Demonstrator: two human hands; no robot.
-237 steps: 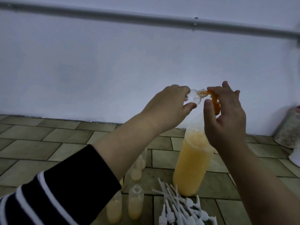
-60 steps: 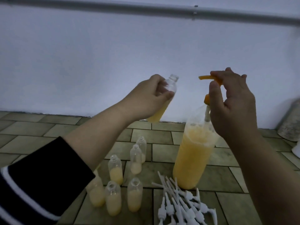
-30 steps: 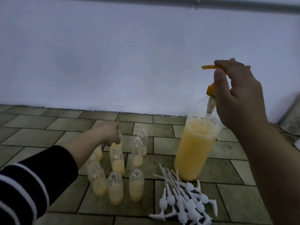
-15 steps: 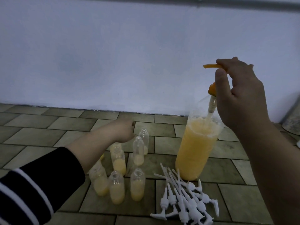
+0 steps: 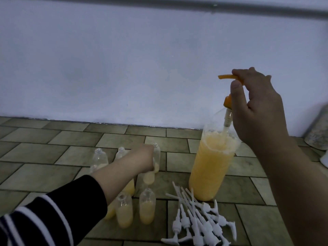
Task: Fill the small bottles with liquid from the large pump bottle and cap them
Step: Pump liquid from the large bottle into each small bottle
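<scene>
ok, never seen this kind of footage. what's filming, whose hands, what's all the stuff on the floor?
There is no machine here: a person wears one wide-angle camera on the head, looking forward and down at their own bare hands. On the tiled floor stands a large pump bottle of yellow-orange liquid. Left of it is a cluster of small bottles, uncapped; some hold yellow liquid, at least one looks empty. In front lies a pile of white pump caps. The right hand has its grip on the orange pump head. The left hand, arm in a striped sleeve, reaches among the small bottles, closed around one of them.
</scene>
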